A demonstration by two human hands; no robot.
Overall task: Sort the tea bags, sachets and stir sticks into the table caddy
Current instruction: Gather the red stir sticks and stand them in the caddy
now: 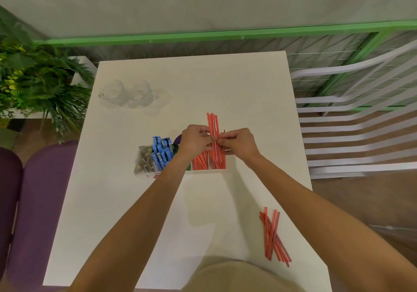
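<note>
1. Bundle of stir sticks (pixel 213 124): pinched at its middle, where the fingers of both hands meet. Its long axis runs away from the person. The tops stick out past the fingers on the far side, and the lower ends seem to reach down into the right end of the caddy (pixel 207 171).
2. Left hand (pixel 195 140): fingers (pixel 208 137) curled in and clamped on the bundle from its left.
3. Right hand (pixel 239 142): thumb and fingertips clamped on the bundle from its right. No gap shows between either hand and the sticks.
4. Relation that matters: the open slot lies straight below the fingers, in line with the bundle's axis. Judgement: the coming move is a slide down and a release, not a carry. Both hands are equally near.
5. Stored sticks (pixel 200 161): they lean in the slot just below and left of the fingers.
6. Loose sticks (pixel 274 235): well apart from the fingers, towards the person and to the right. They lie crossed, with axes roughly near-to-far. The right hand is nearer, so it is the likely one to fetch them.
7. Blue sachets (pixel 161 152): left of the left-hand fingers, standing in their own slot.
8. Tea bags (pixel 144 158): further left, at the caddy's end.
9. Beyond the fingers and to the left, two glass cups (pixel 126 93) stand on the white table (pixel 203 77). A white chair (pixel 349 133) is off to the right and a plant (pixel 33 77) far left.
</note>
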